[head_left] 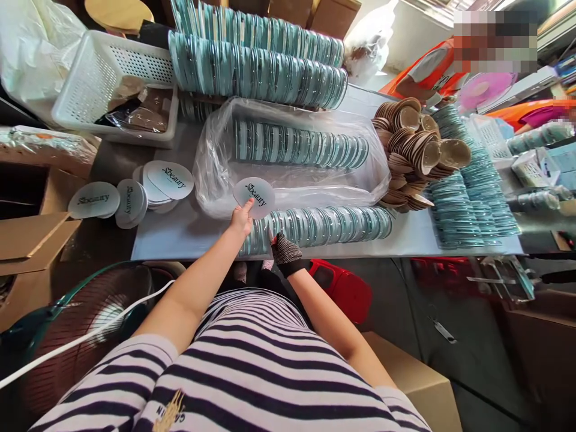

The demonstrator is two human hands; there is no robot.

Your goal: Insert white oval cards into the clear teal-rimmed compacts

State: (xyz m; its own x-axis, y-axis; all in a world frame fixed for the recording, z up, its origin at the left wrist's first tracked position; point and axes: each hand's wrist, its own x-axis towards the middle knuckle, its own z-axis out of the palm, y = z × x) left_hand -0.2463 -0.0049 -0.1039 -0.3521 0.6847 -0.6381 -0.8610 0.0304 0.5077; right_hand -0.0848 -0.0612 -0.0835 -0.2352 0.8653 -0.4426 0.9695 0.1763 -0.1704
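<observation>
Left grip (242, 221): bare; thumb on the upper face of one oval card (252, 191), pinching it by its near edge.
Card: "beauty" lettering legible; lies just beyond the left grip, overlapping the near side of the bag in view; contact with it cannot be told.
Right grip (285, 247): in a dark dotted glove, fingers curled at the near row (335, 227) of teal-edged discs; cannot tell whether they close on any.
Key relation: near row starts just beside the left grip and runs off to its right, long axis along the front edge of the tabletop (168, 237); right grip is nearer, over the row's left part.
Rows: one by the grips; one bagged row (301, 144) beyond them, lying roughly parallel; two back rows (258, 66) farther off, with part of another below. Discs too tightly packed to count.
Bag: one, clear plastic (209, 168), around the bagged row, just beyond both grips.
Loose cards: three groups (168, 180) left of the left grip; cards overlap, exact number unclear.
Brown discs: one heap (409, 147), right of the right grip and farther out; too many to count.
Teal stacks: several (456, 210), beyond the heap, far right of the right grip.
Basket: one, white, perforated (74, 90), left grip's far left, brown packets inside.
</observation>
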